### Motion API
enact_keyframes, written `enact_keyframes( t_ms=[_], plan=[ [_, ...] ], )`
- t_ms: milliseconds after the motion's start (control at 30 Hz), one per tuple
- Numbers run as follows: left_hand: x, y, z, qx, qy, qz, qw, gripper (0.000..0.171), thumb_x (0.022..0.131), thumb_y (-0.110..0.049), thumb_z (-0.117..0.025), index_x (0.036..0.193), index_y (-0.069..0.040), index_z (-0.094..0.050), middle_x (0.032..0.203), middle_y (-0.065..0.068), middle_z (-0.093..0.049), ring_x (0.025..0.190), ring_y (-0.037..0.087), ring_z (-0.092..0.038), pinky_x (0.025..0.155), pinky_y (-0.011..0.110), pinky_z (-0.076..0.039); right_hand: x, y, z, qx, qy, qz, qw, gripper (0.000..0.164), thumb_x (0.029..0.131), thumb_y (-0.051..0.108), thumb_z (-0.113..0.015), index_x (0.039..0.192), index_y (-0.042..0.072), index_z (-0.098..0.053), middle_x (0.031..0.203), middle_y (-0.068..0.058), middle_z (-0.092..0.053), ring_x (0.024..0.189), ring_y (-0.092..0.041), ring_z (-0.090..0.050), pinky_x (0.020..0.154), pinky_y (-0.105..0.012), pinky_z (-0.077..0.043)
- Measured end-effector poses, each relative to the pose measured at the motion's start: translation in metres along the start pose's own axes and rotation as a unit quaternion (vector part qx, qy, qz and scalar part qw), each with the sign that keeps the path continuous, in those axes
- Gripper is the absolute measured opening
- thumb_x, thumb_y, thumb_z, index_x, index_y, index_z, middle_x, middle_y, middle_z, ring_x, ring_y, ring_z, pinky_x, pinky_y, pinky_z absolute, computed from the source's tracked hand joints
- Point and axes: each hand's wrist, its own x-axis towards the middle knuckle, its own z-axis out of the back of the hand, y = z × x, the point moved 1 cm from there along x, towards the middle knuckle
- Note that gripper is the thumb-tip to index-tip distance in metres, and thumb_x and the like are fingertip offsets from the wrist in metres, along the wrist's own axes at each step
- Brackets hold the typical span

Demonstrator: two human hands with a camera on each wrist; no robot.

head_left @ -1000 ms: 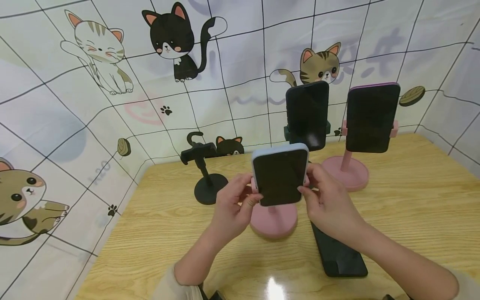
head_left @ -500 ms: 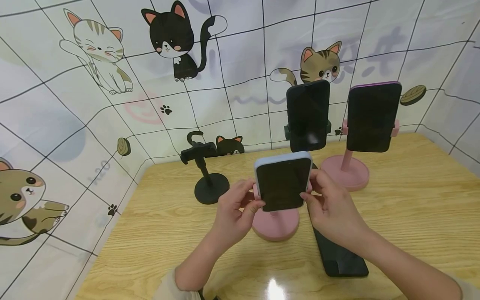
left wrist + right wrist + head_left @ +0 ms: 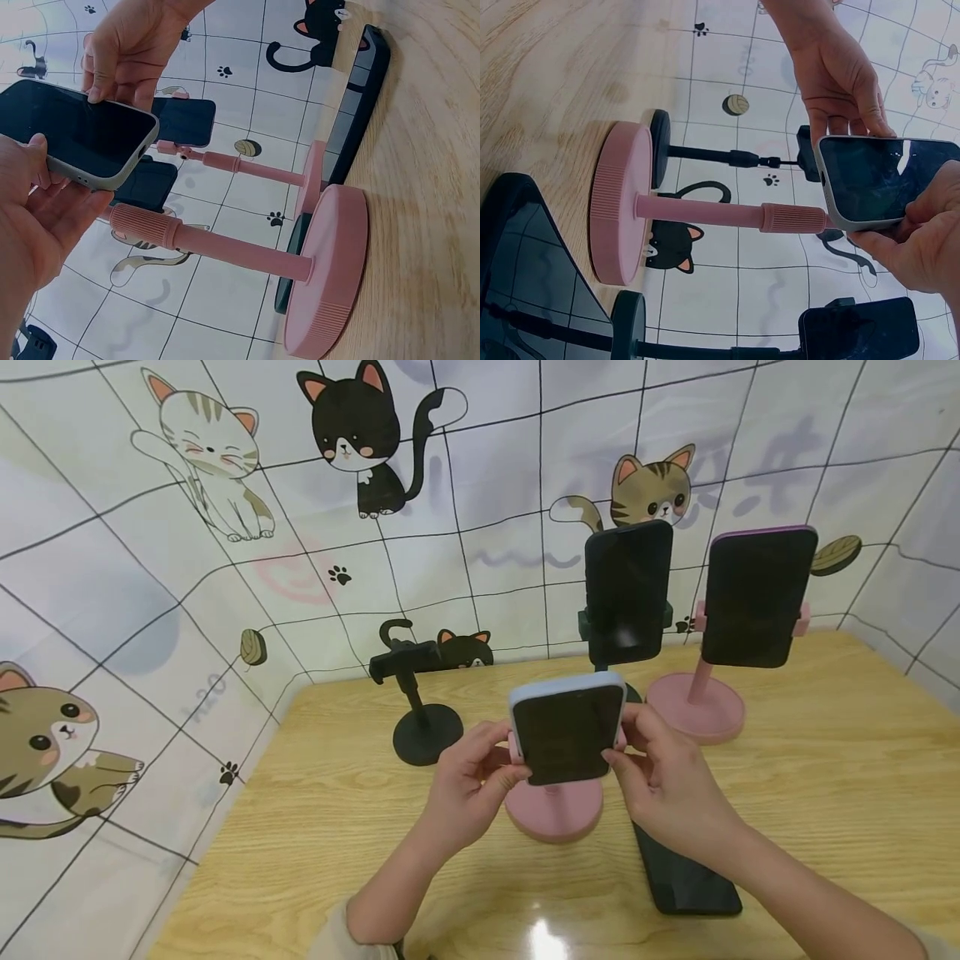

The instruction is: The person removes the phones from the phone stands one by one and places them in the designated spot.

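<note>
Because phone in pale blue case (image 3: pixel 570 735) seems to need even support, our left hand (image 3: pixel 472 785) and right hand (image 3: pixel 678 785) pinch it from opposite sides, thumbs in front. Phone is between both grips, upper part rising above fingers, screen towards us. Pink clamp arms (image 3: pixel 515 748) show beside fingertips, so we judge hands steady clamp too. Pink stand (image 3: pixel 555 818) below rests on table (image 3: pixel 337 827), wide base probably for balance. Black phone (image 3: pixel 693 883) lies flat, partly hidden by right hand.
</note>
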Motion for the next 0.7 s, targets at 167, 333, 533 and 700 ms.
enact_keyframes(
  t_ms=[167, 333, 533, 700],
  plan=[
    [-0.002, 0.001, 0.0, -0.025, -0.004, 0.017, 0.9995, 0.038, 0.078, 0.007, -0.061, 0.116, 0.007, -0.053, 0.097, 0.021, -0.056, 0.081, 0.029, -0.065, 0.068, 0.035, -0.053, 0.0, 0.0, 0.0, 0.0, 0.006, 0.006, 1.0, 0.038, 0.076, -0.021, -0.055, 0.107, -0.002, -0.047, 0.086, -0.001, -0.044, 0.079, -0.012, -0.05, 0.059, -0.017, -0.045],
    [-0.004, 0.0, -0.001, -0.046, -0.019, 0.058, 0.9971, 0.037, 0.08, 0.001, -0.062, 0.115, 0.009, -0.052, 0.1, 0.023, -0.055, 0.082, 0.027, -0.064, 0.07, 0.032, -0.053, 0.001, 0.0, 0.004, -0.001, 0.02, 0.019, 1.0, 0.04, 0.075, -0.021, -0.056, 0.11, -0.002, -0.046, 0.091, -0.001, -0.047, 0.083, -0.009, -0.052, 0.065, -0.015, -0.047],
    [-0.005, -0.002, -0.004, -0.083, -0.05, 0.117, 0.9884, 0.04, 0.079, 0.0, -0.065, 0.114, 0.012, -0.051, 0.103, 0.017, -0.057, 0.085, 0.017, -0.064, 0.071, 0.028, -0.052, 0.009, 0.012, 0.018, -0.058, 0.097, 0.017, 0.993, 0.047, 0.083, -0.007, -0.057, 0.123, 0.008, -0.037, 0.102, -0.001, -0.052, 0.085, -0.011, -0.051, 0.064, -0.024, -0.049],
    [-0.004, 0.0, -0.002, -0.126, -0.078, 0.122, 0.9814, 0.036, 0.076, -0.013, -0.072, 0.109, -0.006, -0.059, 0.102, -0.002, -0.06, 0.09, 0.011, -0.058, 0.077, 0.027, -0.049, 0.015, 0.032, 0.02, -0.11, 0.089, -0.003, 0.99, 0.069, 0.086, 0.013, -0.06, 0.14, 0.014, -0.016, 0.123, -0.017, -0.041, 0.098, -0.028, -0.05, 0.058, -0.031, -0.049]
  ],
)
